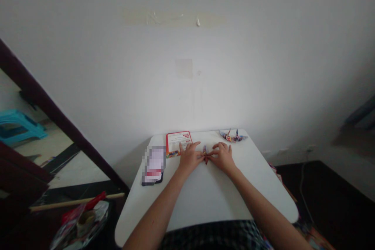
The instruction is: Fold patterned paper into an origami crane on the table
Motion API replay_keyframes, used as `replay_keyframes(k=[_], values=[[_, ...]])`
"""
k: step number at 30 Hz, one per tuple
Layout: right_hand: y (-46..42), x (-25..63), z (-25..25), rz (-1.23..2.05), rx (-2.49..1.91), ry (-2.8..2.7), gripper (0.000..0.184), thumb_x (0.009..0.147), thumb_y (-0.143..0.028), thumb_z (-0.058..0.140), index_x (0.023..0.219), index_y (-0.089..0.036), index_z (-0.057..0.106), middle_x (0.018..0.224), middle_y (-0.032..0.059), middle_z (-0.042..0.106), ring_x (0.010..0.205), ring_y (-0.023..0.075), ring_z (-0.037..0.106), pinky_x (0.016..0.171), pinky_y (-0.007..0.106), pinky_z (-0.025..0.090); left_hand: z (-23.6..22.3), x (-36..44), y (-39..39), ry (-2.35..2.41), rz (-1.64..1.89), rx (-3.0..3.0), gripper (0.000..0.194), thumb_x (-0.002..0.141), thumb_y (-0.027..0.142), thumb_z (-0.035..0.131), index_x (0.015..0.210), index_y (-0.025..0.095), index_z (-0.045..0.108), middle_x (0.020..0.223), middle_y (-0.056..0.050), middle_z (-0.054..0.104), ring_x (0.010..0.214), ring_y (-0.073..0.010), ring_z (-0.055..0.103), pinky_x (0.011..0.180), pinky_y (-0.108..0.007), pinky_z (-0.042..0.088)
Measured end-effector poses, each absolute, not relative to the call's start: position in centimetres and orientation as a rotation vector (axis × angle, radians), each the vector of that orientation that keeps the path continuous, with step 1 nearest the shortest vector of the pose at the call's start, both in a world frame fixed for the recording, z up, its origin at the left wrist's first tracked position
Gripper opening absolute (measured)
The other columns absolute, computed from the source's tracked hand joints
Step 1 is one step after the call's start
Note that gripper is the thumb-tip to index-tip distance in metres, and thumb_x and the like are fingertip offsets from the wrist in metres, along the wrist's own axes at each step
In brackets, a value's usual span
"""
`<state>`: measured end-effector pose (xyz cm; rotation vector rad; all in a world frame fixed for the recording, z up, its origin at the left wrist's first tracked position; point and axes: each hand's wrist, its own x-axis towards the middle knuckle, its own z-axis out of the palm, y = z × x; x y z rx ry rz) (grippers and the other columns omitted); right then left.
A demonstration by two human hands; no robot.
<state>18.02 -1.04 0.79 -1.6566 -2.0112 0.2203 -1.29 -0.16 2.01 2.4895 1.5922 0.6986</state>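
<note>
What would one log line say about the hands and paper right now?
left hand: pressing folded paper | right hand: pressing same paper | surface: white table | nearby: finished paper cranes, red-edged packet

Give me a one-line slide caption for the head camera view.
Both hands, left hand and right hand, pinch a small folded paper piece on a white table.

Two bare forearms are seen, no sleeves being worn as far as the lower edge of the frame. No rings, watch or bracelets can be made out on the left hand or the right hand. A dark checked garment is seen at bottom centre.
</note>
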Motion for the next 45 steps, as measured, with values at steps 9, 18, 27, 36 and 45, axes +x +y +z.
replay_keyframes(k=[9,18,27,36,45], values=[[-0.8,18.0,0.6,0.298,-1.681,-1.913,0.014,0.079,-0.048,0.069,0.084,-0.038,0.078,0.114,0.0056,0.059,0.122,0.0304,0.043,0.109,0.066,0.015,1.0,-1.5,0.5,1.716,0.647,2.351,0.013,0.078,0.049,0.070,0.087,0.041,0.077,0.143,0.003,0.054,0.136,-0.0364,0.035,0.106,-0.079,0.004],[-0.6,18.0,-0.5,0.191,-1.724,-1.850,0.035,0.077,-0.055,0.070,0.104,-0.034,0.073,0.118,0.0065,0.058,0.121,0.0286,0.046,0.111,0.059,0.019,0.1,-1.8,0.4,1.683,0.721,2.328,0.015,0.079,0.047,0.070,0.093,0.043,0.076,0.142,0.003,0.054,0.135,-0.0322,0.035,0.108,-0.077,0.004],[-0.4,18.2,-0.6,0.188,-1.711,-1.891,0.034,0.078,-0.056,0.068,0.107,-0.039,0.072,0.123,0.0040,0.060,0.124,0.0289,0.044,0.110,0.055,0.019,0.3,-1.8,0.2,1.736,0.775,2.290,0.036,0.074,0.049,0.075,0.108,0.039,0.072,0.141,-0.003,0.054,0.133,-0.0347,0.036,0.109,-0.076,0.003],[0.1,18.5,-1.2,0.349,-1.553,-1.828,0.032,0.078,-0.045,0.070,0.109,-0.036,0.071,0.118,0.0023,0.068,0.126,0.0297,0.046,0.112,0.059,0.012,0.9,-1.7,0.1,1.699,0.814,2.261,0.031,0.074,0.041,0.077,0.105,0.040,0.074,0.138,-0.003,0.056,0.133,-0.0316,0.039,0.110,-0.075,0.002],[0.2,18.5,-1.2,0.434,-1.472,-1.821,0.036,0.082,-0.045,0.062,0.115,-0.035,0.068,0.101,0.0018,0.073,0.117,0.0274,0.053,0.111,0.063,0.010,1.2,-1.6,-0.2,1.691,0.858,2.271,0.028,0.075,0.041,0.076,0.104,0.038,0.074,0.135,-0.004,0.058,0.133,-0.0312,0.040,0.111,-0.074,0.006]])
